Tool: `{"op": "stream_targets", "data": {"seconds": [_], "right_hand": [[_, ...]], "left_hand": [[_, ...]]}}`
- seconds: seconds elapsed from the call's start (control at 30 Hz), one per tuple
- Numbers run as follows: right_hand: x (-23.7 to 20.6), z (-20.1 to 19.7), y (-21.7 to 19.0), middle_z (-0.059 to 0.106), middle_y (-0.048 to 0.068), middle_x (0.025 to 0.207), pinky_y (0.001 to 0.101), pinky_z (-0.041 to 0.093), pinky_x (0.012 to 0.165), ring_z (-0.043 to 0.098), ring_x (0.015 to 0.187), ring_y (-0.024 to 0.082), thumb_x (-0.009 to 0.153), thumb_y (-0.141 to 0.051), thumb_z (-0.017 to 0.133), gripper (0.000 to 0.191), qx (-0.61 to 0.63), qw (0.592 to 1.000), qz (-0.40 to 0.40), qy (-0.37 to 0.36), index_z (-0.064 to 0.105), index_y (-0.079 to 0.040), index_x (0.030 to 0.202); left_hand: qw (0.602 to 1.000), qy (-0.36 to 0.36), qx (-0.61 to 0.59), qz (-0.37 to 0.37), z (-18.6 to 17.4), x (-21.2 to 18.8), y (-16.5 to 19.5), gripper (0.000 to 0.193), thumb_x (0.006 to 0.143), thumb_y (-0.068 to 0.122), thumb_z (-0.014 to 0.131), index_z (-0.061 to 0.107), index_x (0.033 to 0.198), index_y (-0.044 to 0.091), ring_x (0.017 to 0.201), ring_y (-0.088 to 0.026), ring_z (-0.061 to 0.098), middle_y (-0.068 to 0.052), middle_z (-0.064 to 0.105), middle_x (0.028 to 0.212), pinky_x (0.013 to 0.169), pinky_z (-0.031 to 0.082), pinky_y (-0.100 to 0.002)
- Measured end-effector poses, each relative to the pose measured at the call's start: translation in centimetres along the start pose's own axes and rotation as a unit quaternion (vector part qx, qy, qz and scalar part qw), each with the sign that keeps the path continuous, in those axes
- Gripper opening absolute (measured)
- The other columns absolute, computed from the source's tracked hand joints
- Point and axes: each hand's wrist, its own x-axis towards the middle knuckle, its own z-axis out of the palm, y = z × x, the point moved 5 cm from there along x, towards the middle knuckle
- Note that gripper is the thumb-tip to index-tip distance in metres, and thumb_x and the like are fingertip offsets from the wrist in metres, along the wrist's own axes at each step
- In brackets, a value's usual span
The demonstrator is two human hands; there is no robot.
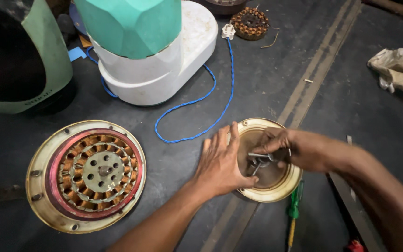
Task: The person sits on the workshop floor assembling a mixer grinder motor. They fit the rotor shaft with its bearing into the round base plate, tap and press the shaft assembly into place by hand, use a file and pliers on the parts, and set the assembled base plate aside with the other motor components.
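Head view: the cover (283,186) — a round brass-coloured motor shell — lay on the dark floor (267,79). Left hand (220,165) was spread flat against its rim, steadying it. Right hand (276,142) pinched the puller (259,160) at the centre. The cover looked stiff, fairly heavy and possibly greasy — best held by the rim. Stator (86,175) lay well apart; screwdriver (295,205) just beside.

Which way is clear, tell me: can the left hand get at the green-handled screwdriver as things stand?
Probably not directly. The left hand rests on the round metal cover, and the screwdriver lies beyond that cover, under the right forearm. The right hand sits closer.
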Motion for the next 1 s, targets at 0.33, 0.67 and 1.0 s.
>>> {"op": "stream_targets", "data": {"seconds": [0.33,0.67,1.0], "right_hand": [[-8.1,4.1,-0.3,0.046,0.021,0.143,0.0501,0.054,0.097,0.060,0.122,0.039,0.074,0.008,0.068,0.094,0.291,0.772,0.258,0.503,0.029,-0.013,0.158],[-4.0,7.8,-1.1,0.060,0.011,0.116,0.0429,0.057,0.095,0.069,0.104,0.025,0.087,0.002,0.060,0.062,0.630,0.625,0.113,0.448,0.039,0.002,0.145],[-0.3,-0.6,2.0,0.072,0.001,0.104,0.0302,0.055,0.063,0.060,0.073,0.011,0.078,0.002,0.075,0.069,0.106,0.982,0.150,0.049,0.066,-0.020,0.143]], "left_hand": [[0.999,0.041,0.023,0.003,0.3,-0.5,0.2,0.143,0.050,0.063,0.093,0.023,0.152,-0.009,0.132,-0.040,0.044,-0.025,0.042,0.144,0.103,0.035,-0.052],[0.999,0.035,0.003,-0.021,-0.1,-0.3,0.6,0.129,0.058,0.051,0.089,0.025,0.153,-0.010,0.133,-0.042,0.044,-0.026,0.041,0.144,0.104,0.034,-0.053],[1.000,0.012,0.004,-0.027,0.0,0.3,0.5,0.139,0.052,0.056,0.093,0.022,0.152,-0.011,0.135,-0.042,0.039,-0.027,0.039,0.145,0.105,0.032,-0.053]]}}
